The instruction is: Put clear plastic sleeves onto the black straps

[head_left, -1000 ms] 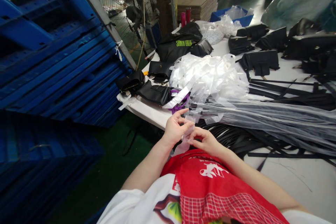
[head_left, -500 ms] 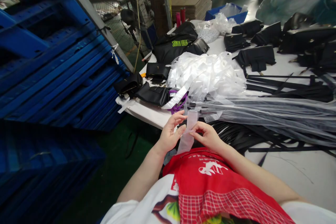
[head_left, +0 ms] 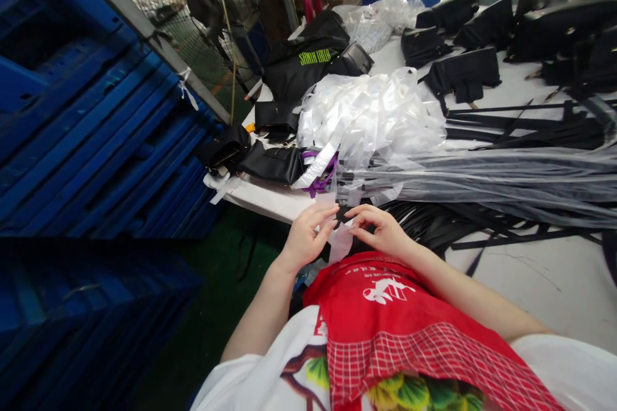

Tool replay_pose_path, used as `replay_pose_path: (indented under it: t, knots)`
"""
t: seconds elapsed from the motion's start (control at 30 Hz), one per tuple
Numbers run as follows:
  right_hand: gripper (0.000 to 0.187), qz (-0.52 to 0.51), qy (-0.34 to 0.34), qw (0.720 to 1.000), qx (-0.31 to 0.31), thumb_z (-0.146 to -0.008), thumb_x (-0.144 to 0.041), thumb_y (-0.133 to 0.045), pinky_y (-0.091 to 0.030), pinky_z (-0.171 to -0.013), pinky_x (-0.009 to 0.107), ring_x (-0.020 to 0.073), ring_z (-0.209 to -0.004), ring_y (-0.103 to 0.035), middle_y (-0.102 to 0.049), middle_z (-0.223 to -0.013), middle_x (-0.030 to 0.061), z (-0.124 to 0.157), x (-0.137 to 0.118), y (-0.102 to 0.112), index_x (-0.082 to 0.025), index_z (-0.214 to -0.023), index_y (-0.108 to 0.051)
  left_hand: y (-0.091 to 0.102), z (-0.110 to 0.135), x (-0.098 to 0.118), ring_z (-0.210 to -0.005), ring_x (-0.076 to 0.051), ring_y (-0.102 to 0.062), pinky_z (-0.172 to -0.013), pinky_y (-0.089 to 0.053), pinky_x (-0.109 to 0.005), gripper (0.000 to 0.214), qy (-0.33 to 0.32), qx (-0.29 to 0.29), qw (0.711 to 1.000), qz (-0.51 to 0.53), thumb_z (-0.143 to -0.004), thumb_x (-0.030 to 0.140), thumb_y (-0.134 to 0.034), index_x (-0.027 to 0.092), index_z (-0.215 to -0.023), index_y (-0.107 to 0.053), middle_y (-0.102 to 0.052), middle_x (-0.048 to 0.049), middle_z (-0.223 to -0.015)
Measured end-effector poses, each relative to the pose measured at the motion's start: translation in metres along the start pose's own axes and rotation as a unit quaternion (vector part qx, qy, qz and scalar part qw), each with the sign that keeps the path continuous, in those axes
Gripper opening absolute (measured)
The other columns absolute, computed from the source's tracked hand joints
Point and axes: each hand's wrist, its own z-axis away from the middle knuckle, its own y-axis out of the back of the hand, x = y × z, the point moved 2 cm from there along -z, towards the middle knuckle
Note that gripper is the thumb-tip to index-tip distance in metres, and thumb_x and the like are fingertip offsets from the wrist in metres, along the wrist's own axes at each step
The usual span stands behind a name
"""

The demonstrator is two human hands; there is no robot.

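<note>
Here's the plastic strip [head_left: 340, 244], pale and see-through, up in the air between the two hands, just in front of the table's near edge and above the top of the red apron [head_left: 390, 321]. Left hand [head_left: 304, 236] first: thumb and fingers close together around the strip, a light hold by the look of it. Over to the right hand [head_left: 385, 231], curled, its thumb and forefinger tips right by the strip's lower part; whether they pinch it, I cannot tell.

Handling this well, I'd say, means light fingertips, pads flat near the edges, the left steadying while the right works, with no hard tug to crease such thin film.

Now its line! The long axis runs from the table side down toward the apron, leaning a little to the right at the bottom. The upper end points away from the person, toward the purple cord [head_left: 320, 185]; the lower end points back at the body. Fingers cover the middle, so one piece or two is unclear.

Outward we go: a shiny white heap [head_left: 371, 112] on the table [head_left: 530, 282], black straps [head_left: 429, 225] to its near right, a black pouch [head_left: 270, 164] to its left, and blue pallets [head_left: 96, 141] stacked beyond the table's left end.
</note>
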Motion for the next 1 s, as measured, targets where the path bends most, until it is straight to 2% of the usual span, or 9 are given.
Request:
replay_pose_path:
  t: [0.1, 0.17, 0.3, 0.4, 0.5, 0.7, 0.77, 0.9, 1.0]
  knots:
    - [0.013, -0.006, -0.007, 1.000, 0.023, -0.085, -0.030, -0.065, -0.052, -0.063, 0.028, 0.0143, -0.073, -0.062, -0.069, -0.103, 0.0091, 0.001, -0.001, 0.008, -0.020, -0.078, -0.064, 0.000, 0.002, 0.002, -0.122, -0.027, -0.057, -0.111, -0.038, -0.049, 0.037, -0.036, -0.047, 0.997, -0.058, -0.091, 0.029, -0.059, 0.022, -0.126, -0.063, -0.065, -0.0103, -0.129]
    - [0.013, -0.008, -0.011, 0.999, 0.038, -0.085, -0.030, -0.066, -0.052, -0.063, 0.028, 0.0152, -0.075, -0.063, -0.069, -0.101, 0.0088, 0.002, 0.000, 0.012, -0.020, -0.078, -0.063, -0.005, 0.004, 0.000, -0.118, -0.027, -0.059, -0.111, -0.037, -0.050, 0.032, -0.040, -0.055, 0.994, -0.081, -0.093, 0.027, -0.055, 0.021, -0.123, -0.065, -0.067, -0.0104, -0.125]
    - [0.014, -0.018, -0.028, 0.998, 0.050, -0.086, -0.033, -0.066, -0.053, -0.065, 0.029, 0.0164, -0.077, -0.064, -0.070, -0.096, 0.0076, 0.007, 0.004, 0.020, -0.020, -0.080, -0.064, -0.017, 0.008, -0.012, -0.105, -0.022, -0.066, -0.101, -0.047, -0.043, 0.033, -0.027, -0.041, 0.995, -0.087, -0.096, 0.016, -0.045, 0.020, -0.122, -0.066, -0.073, -0.0085, -0.113]
    - [0.016, -0.021, -0.046, 0.998, 0.048, -0.086, -0.035, -0.066, -0.053, -0.066, 0.029, 0.0166, -0.077, -0.064, -0.071, -0.091, 0.0065, 0.012, 0.008, 0.024, -0.020, -0.084, -0.066, -0.024, 0.008, -0.020, -0.094, -0.021, -0.069, -0.091, -0.052, -0.038, 0.033, -0.006, -0.038, 0.996, -0.077, -0.096, 0.019, -0.049, 0.022, -0.124, -0.064, -0.075, -0.0065, -0.104]
    - [0.016, -0.019, -0.059, 0.997, 0.042, -0.086, -0.035, -0.066, -0.053, -0.065, 0.029, 0.0161, -0.073, -0.064, -0.071, -0.086, 0.0055, 0.016, 0.009, 0.025, -0.020, -0.083, -0.067, -0.028, 0.006, -0.020, -0.092, -0.021, -0.069, -0.091, -0.052, -0.038, 0.030, 0.007, -0.042, 0.997, -0.071, -0.095, 0.021, -0.052, 0.024, -0.120, -0.067, -0.076, -0.0058, -0.103]
    - [0.014, -0.025, -0.078, 0.997, 0.012, -0.085, -0.033, -0.066, -0.052, -0.065, 0.028, 0.0164, -0.074, -0.065, -0.071, -0.085, 0.0057, 0.021, 0.013, 0.024, -0.019, -0.082, -0.066, -0.037, 0.001, -0.011, -0.085, -0.020, -0.070, -0.081, -0.055, -0.034, 0.020, 0.051, -0.012, 0.999, 0.000, -0.089, 0.021, -0.061, 0.024, -0.102, -0.076, -0.077, -0.0065, -0.094]
    - [0.014, -0.027, -0.074, 0.997, -0.009, -0.085, -0.033, -0.067, -0.052, -0.066, 0.028, 0.0161, -0.074, -0.065, -0.071, -0.086, 0.0055, 0.023, 0.014, 0.022, -0.019, -0.081, -0.066, -0.039, 0.001, -0.008, -0.086, -0.020, -0.071, -0.082, -0.056, -0.033, 0.017, 0.077, 0.001, 0.996, 0.044, -0.088, 0.021, -0.062, 0.023, -0.097, -0.077, -0.077, -0.0060, -0.093]
    - [0.016, -0.033, -0.050, 0.997, -0.051, -0.085, -0.033, -0.068, -0.053, -0.072, 0.028, 0.0163, -0.080, -0.066, -0.071, -0.087, 0.0052, 0.025, 0.013, 0.017, -0.019, -0.078, -0.067, -0.040, -0.002, -0.004, -0.090, -0.020, -0.071, -0.088, -0.055, -0.034, 0.023, 0.140, 0.024, 0.984, 0.103, -0.082, 0.022, -0.069, 0.022, -0.104, -0.076, -0.077, -0.0058, -0.099]
    - [0.014, -0.035, -0.032, 0.997, -0.066, -0.084, -0.031, -0.069, -0.052, -0.073, 0.029, 0.0165, -0.082, -0.065, -0.070, -0.090, 0.0058, 0.024, 0.011, 0.015, -0.019, -0.077, -0.067, -0.039, -0.003, 0.000, -0.083, -0.018, -0.071, -0.085, -0.056, -0.032, 0.028, 0.159, 0.033, 0.980, 0.114, -0.079, 0.020, -0.072, 0.020, -0.106, -0.075, -0.077, -0.0048, -0.095]
